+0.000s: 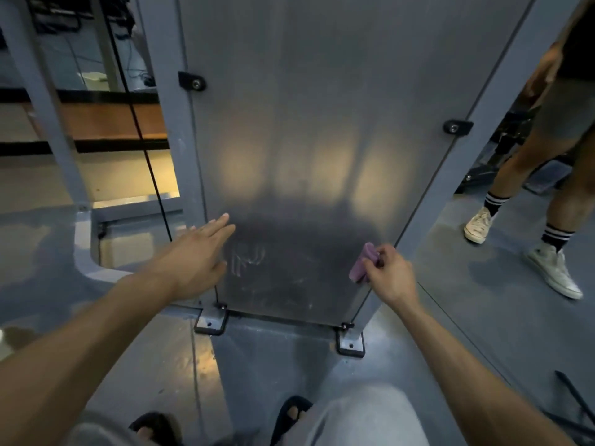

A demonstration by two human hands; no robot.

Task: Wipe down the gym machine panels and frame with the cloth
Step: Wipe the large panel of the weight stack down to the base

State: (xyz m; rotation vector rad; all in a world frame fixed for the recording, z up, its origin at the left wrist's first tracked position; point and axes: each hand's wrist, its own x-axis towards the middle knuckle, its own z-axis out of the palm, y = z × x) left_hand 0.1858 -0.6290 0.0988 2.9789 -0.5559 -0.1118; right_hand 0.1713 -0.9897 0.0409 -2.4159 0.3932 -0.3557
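Cloth (pixel 363 263) in right hand (pixel 391 273) against panel (pixel 306 123); left hand (pixel 196 259) flat

We see the grey translucent panel (pixel 309 130) standing upright between grey frame posts (pixel 175 149), smudged near its base. A bunched purple cloth (pixel 362 263) sits at its five o'clock corner.

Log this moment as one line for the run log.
right hand: grips purple cloth at panel lower right | left hand: open, fingers straight, at panel's left edge | bystander: right
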